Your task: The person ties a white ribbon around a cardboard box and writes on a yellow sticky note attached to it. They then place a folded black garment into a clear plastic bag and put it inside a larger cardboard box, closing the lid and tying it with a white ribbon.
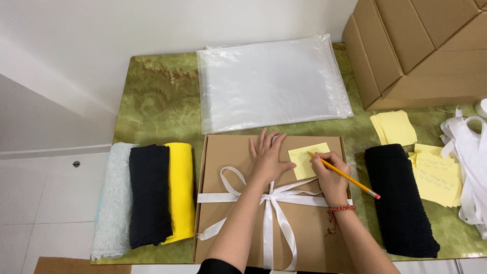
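- We are pinching a yellow pencil (345, 177) in the fingers of our right hand (329, 175), clenched around its shaft near the tip, with the pink eraser end pointing off to the right.
- We are pressing the pencil tip against the upper left corner of a yellow sticky note (304, 161), which is lying on the box lid.
- We are laying our left hand (266, 157) flat beside the note, fingers released and spread, the thumb reaching to the note's left edge; it is grasping nothing.
- We are resting both hands on a flat brown cardboard box (228, 157), which is sitting at the near middle of the table and is tied with a white ribbon (269, 203) bowed at its centre.
- We are wearing a red bracelet (339, 209) on the right wrist.
- We are seeing three folded cloths just left of the box: pale grey (114, 198), black (148, 195) and yellow (181, 190), side by side.
- We are seeing a rolled black cloth (401, 200) right of the box, more yellow notes (436, 175) beyond it, and loose white ribbon (472, 162) at the edge.
- We are seeing clear plastic bags (271, 81) lying behind the box on the green marbled table (157, 101), with stacked cardboard cartons (416, 45) at the far right.
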